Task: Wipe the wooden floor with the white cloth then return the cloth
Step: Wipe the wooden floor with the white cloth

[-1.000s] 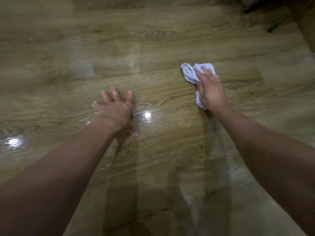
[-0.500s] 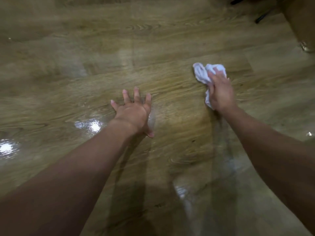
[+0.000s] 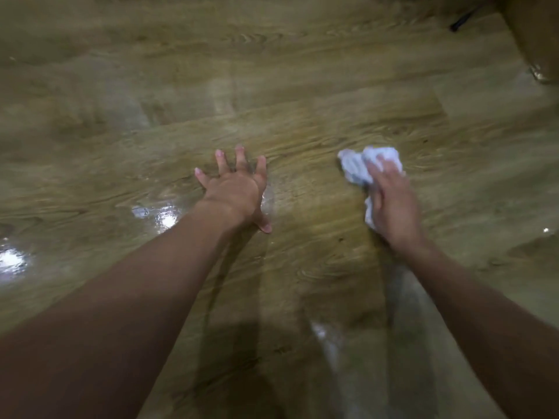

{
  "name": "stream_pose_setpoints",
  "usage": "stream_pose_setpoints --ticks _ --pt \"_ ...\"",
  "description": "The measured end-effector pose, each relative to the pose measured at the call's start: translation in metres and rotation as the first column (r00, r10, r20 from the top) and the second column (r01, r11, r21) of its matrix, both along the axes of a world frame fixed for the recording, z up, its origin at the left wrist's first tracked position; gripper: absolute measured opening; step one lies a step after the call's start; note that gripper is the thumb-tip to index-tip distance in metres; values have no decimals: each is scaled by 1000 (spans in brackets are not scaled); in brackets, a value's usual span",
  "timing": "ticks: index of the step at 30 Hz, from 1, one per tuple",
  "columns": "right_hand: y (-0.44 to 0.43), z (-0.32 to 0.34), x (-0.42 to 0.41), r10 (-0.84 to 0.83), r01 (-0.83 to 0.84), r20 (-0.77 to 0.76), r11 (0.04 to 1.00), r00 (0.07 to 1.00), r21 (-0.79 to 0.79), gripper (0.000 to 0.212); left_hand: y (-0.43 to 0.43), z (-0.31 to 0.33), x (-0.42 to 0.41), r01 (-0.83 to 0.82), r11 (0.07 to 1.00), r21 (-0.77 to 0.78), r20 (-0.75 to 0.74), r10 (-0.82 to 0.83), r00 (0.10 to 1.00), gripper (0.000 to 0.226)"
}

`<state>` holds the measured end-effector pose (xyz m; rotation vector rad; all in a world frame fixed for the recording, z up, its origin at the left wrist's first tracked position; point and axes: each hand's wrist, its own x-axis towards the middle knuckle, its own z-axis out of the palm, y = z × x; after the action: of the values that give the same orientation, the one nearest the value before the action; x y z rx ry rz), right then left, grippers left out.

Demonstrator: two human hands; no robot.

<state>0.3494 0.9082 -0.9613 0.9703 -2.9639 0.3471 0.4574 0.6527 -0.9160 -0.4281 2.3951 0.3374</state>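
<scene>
White cloth (image 3: 357,169) lies bunched under right hand (image 3: 391,204), fingers pressing flat; left hand (image 3: 236,192) spread on wooden floor (image 3: 302,86). Cloth drawn nearer since earlier.

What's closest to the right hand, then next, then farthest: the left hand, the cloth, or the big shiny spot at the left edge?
1. The cloth: touching the right hand, under its fingers.
2. The left hand: flat on the floor, off to the left.
3. The shiny spot: far off at the picture's left edge.
</scene>
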Motion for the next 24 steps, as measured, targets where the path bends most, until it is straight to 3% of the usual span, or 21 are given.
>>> stream_pose_setpoints --ticks 3,5,11,14,16,18,20,22,24 --pt "-20 0 -43 -228 228 -4 973 974 43 60 -1 -4 2 8 1000 -17 -44 -9 999 133" --pt "-30 -3 -28 -268 268 37 963 963 -7 61 0 -3 4 10 1000 -20 -64 -11 998 133" --pt "-36 -13 131 156 -145 87 982 984 -123 52 -4 -13 14 11 1000 -1 -164 -11 986 125" --pt "-8 -9 108 433 -426 77 900 898 -96 50 -8 -21 24 5 1000 -11 -219 -7 976 119" --pt "-3 -10 60 358 -353 30 928 933 -119 47 -9 -23 31 18 1000 -23 -264 -23 964 114" --pt "-9 -12 27 107 -103 29 987 994 -126 43 -8 -20 43 55 998 -22 -273 -59 960 107" --pt "-22 -12 15 -36 45 82 993 996 -113 46 -14 -18 58 53 998 -25 -265 -58 962 104" --pt "-39 -6 31 -92 105 100 987 991 -125 46 -21 -15 75 34 999 -9 -207 -35 978 106" --pt "-52 0 77 -34 52 122 988 992 -148 44 -24 -9 89 39 999 -20 -177 -42 983 107"
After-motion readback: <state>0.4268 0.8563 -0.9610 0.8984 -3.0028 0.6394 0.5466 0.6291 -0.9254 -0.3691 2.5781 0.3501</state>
